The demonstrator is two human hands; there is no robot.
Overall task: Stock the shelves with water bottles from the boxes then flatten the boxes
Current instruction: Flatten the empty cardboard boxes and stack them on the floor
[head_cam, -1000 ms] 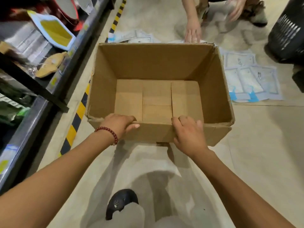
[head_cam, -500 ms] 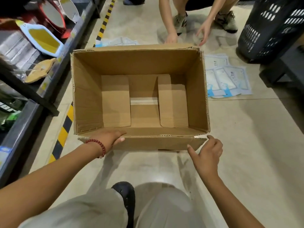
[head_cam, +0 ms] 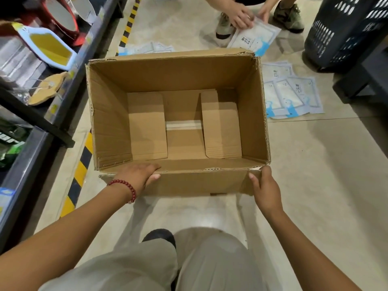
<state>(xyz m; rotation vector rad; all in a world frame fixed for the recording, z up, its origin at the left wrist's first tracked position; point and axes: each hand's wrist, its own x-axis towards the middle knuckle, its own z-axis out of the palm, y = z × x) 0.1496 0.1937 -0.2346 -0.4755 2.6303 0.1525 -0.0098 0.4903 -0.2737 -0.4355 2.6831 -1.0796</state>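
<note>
An empty brown cardboard box (head_cam: 109,127) stands open-topped on the floor in front of me, its bottom flaps taped shut. My left hand (head_cam: 138,175) grips the near wall's top edge toward the left, fingers curled over the rim. My right hand (head_cam: 264,185) holds the box's near right corner, thumb against the front face. No water bottles are in view.
A dark shelf unit (head_cam: 37,131) with packaged goods runs along the left, beside yellow-black floor tape (head_cam: 80,164). Another person's hands (head_cam: 241,15) handle a white packet beyond the box. More packets (head_cam: 291,95) lie right of it. A dark plastic basket (head_cam: 344,30) stands at the far right.
My right hand slid from the middle of the near wall to its right corner and took hold. The box now sits squarer under me. The other person picked up a packet.
</note>
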